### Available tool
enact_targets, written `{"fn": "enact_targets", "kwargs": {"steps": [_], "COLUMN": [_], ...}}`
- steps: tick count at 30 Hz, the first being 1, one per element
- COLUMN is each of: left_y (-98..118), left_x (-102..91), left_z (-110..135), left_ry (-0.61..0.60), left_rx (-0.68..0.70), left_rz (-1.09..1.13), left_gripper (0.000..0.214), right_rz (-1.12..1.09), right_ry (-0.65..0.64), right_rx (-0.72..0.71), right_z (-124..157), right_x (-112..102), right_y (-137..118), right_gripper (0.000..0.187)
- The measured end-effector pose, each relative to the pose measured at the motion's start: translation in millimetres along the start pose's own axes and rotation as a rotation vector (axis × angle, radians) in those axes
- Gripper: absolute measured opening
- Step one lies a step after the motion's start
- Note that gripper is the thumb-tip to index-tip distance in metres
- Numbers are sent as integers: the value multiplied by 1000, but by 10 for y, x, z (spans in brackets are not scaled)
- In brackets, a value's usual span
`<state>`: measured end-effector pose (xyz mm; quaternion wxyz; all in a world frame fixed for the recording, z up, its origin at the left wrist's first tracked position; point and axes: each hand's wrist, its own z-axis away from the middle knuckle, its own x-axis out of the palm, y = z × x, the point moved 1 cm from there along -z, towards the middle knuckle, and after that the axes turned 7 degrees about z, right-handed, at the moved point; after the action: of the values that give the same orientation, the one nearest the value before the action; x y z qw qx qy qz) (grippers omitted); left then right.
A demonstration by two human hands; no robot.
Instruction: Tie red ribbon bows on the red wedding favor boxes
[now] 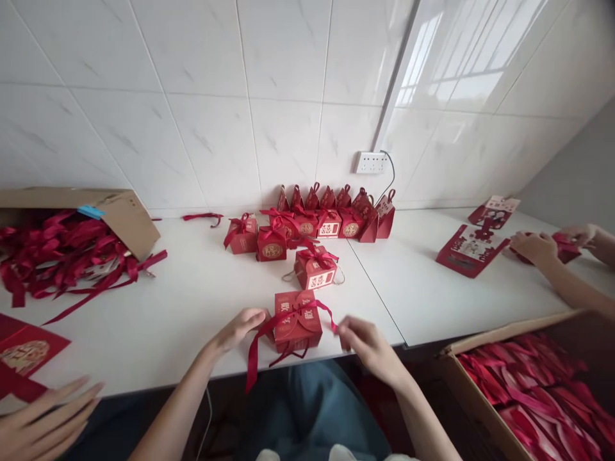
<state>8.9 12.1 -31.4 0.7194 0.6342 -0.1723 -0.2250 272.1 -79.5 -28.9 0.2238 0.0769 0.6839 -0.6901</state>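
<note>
A red gift box [298, 317] with gold lettering sits near the table's front edge, a red ribbon [254, 358] lying across its top. One ribbon end hangs down over the table edge at the left. The other end rises to my right hand [364, 342], whose thumb and fingers are pinched on it. My left hand [240, 328] is beside the box's left side, fingers stretched towards it; some fingertips are partly hidden. Just behind stands another red box [316, 267] with a tied bow and cord handles.
Several finished red boxes [328, 224] stand in rows by the wall. At left, a cardboard box [137, 224] spills red ribbons; a co-worker's hand [50, 416] is below it. Another person's hands [533, 246] work at right. A carton [451, 349] of red pieces stands below the right edge.
</note>
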Motion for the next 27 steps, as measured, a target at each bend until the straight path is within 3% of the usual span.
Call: {"fn": "enact_targets", "kwargs": {"steps": [1, 3, 10, 16, 23, 27], "left_y": [72, 158, 93, -36, -278, -283], "left_x": [17, 57, 110, 144, 133, 123], "left_z": [-7, -23, -23, 9, -49, -61], "left_ry": [-61, -179, -91, -62, -26, -49], "left_rx": [-17, -64, -114, -127, -139, -141], "left_rz": [-10, -5, -37, 164, 228, 227], "left_gripper": [38, 33, 38, 46, 51, 53], "right_rz": [59, 112, -160, -362, -419, -389], "right_ry": [126, 208, 25, -141, -187, -235], "right_rx": [-18, -61, 33, 27, 47, 71], "right_z": [-114, -336, -693, -721, -777, -776], "right_x": [-54, -78, 120, 39, 12, -24], "right_y": [-16, -23, 93, 134, 231, 227], "right_gripper": [41, 38, 45, 45, 50, 51]}}
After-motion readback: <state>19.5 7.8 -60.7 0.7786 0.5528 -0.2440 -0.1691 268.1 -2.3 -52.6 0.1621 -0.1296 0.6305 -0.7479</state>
